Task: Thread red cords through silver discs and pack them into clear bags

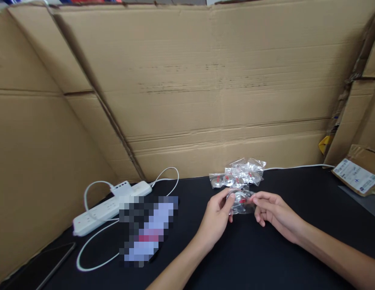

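Observation:
Between my two hands is a clear plastic bag (pixel 240 208) with a round silvery metal piece and a small red part inside. My left hand (pixel 218 213) is closed on the bag's left side, thumb on top over the metal piece. At the bag's right edge my right hand (pixel 270 207) pinches the plastic between thumb and forefinger, its other fingers curled below. Just beyond my hands lies a pile of similar clear bags (pixel 238 174), several of them, each with a silvery round piece and some red showing.
A white power strip (pixel 99 211) with looping white cables lies at left, near a pixelated patch. A dark flat device (pixel 51 266) rests at the lower left. Cardboard walls (pixel 205 80) enclose the black table (pixel 236 257). A labelled brown package (pixel 357 175) sits at far right.

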Demonstrator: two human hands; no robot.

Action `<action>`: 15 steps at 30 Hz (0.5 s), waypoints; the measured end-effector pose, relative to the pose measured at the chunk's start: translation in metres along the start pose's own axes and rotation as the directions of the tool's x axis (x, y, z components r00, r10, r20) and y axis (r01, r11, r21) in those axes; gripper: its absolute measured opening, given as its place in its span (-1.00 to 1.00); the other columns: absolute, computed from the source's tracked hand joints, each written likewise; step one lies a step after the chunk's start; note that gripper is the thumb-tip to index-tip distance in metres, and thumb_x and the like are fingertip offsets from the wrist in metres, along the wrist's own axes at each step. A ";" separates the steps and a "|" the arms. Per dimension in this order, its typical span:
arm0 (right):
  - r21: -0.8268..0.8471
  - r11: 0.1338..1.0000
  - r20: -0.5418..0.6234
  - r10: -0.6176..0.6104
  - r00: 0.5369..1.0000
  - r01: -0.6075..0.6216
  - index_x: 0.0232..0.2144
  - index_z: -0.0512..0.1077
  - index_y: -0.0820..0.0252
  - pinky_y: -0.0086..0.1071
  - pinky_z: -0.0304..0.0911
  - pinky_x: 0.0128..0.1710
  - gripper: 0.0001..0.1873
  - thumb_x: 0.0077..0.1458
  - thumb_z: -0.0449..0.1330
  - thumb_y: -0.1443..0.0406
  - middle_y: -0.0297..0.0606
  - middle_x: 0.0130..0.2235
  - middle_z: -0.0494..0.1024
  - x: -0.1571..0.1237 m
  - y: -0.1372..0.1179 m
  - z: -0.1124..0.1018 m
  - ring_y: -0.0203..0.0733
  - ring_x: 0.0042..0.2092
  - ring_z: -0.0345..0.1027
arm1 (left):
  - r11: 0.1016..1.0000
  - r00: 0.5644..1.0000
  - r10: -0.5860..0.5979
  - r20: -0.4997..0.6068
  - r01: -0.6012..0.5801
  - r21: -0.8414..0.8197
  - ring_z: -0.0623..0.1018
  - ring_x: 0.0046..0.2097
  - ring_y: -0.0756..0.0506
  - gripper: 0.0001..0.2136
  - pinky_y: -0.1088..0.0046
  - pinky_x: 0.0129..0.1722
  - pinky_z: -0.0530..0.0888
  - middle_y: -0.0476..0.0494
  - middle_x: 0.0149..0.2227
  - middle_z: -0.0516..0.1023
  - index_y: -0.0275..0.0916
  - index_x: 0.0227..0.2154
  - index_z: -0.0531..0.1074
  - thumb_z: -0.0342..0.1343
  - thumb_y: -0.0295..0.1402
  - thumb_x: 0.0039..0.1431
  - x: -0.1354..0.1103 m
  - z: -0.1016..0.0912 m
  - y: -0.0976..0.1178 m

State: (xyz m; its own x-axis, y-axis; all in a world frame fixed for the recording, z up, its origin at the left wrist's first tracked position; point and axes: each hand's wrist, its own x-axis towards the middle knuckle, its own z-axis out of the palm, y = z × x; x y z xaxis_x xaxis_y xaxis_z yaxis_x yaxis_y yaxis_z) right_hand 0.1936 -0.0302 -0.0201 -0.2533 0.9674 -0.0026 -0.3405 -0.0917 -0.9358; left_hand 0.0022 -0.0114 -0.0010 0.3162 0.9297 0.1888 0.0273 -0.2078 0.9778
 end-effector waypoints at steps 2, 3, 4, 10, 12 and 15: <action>0.039 0.999 0.019 0.036 0.999 -0.037 -0.21 0.49 0.25 -0.46 0.26 -0.50 -0.73 0.08 0.30 0.20 -0.14 -0.22 0.52 0.000 0.001 0.002 -0.33 -0.46 0.37 | 0.999 0.999 0.030 -0.036 -0.031 -0.015 0.31 -0.53 0.03 -0.71 0.50 -0.57 0.35 -0.07 -0.37 0.46 -0.25 -0.16 0.46 0.08 -0.14 0.21 -0.001 0.001 0.003; 0.072 0.996 0.037 0.055 0.998 -0.057 -0.18 0.48 0.24 -0.45 0.27 -0.49 -0.73 0.08 0.30 0.22 -0.12 -0.18 0.52 -0.001 0.001 0.004 -0.32 -0.45 0.39 | 0.999 0.998 0.041 -0.055 -0.043 -0.031 0.35 -0.51 0.01 -0.71 0.49 -0.55 0.38 -0.08 -0.35 0.46 -0.24 -0.15 0.45 0.10 -0.15 0.19 -0.001 0.001 0.006; 0.111 0.991 0.059 0.071 0.996 -0.077 -0.16 0.47 0.23 -0.43 0.28 -0.47 -0.73 0.08 0.29 0.25 -0.12 -0.15 0.51 -0.001 0.003 0.006 -0.30 -0.43 0.41 | 0.998 0.996 0.048 -0.073 -0.052 -0.047 0.38 -0.47 -0.01 -0.72 0.47 -0.52 0.41 -0.09 -0.33 0.47 -0.24 -0.15 0.43 0.13 -0.16 0.17 -0.002 0.002 0.008; 0.286 0.946 0.145 0.114 0.983 -0.152 -0.28 0.45 0.24 -0.45 0.26 -0.49 -0.85 0.08 0.27 0.30 -0.29 -0.35 0.42 -0.004 0.012 0.017 -0.29 -0.45 0.42 | 0.988 0.976 0.154 -0.154 -0.153 0.022 0.43 -0.35 -0.04 -0.80 0.50 -0.37 0.40 -0.04 -0.41 0.42 -0.25 -0.39 0.37 0.15 -0.21 0.17 -0.004 0.001 0.014; 0.271 0.953 0.127 0.105 0.986 -0.137 -0.22 0.45 0.26 -0.48 0.25 -0.48 -0.78 0.05 0.32 0.34 -0.30 -0.37 0.42 -0.003 0.013 0.018 -0.32 -0.45 0.41 | 0.982 0.968 0.185 -0.169 -0.173 0.080 0.41 -0.37 -0.03 -0.80 0.52 -0.37 0.37 -0.04 -0.44 0.41 -0.26 -0.41 0.39 0.10 -0.22 0.21 -0.004 -0.002 0.013; 0.236 0.966 0.114 0.079 0.990 -0.104 -0.17 0.45 0.30 -0.50 0.27 -0.45 -0.71 0.04 0.35 0.34 -0.26 -0.35 0.45 -0.003 0.013 0.018 -0.34 -0.43 0.40 | 0.966 0.951 0.210 -0.228 -0.166 0.198 0.38 -0.41 -0.01 -0.75 0.54 -0.42 0.32 -0.03 -0.47 0.39 -0.27 -0.44 0.43 0.05 -0.22 0.25 -0.004 -0.005 0.011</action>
State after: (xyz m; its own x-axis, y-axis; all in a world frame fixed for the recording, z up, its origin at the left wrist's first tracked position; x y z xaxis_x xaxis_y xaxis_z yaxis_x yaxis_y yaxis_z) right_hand 0.1734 -0.0381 -0.0258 -0.3808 0.9239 -0.0365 -0.5160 -0.2451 -0.8208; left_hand -0.0032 -0.0155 0.0096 0.0901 0.9095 0.4059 0.1612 -0.4155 0.8952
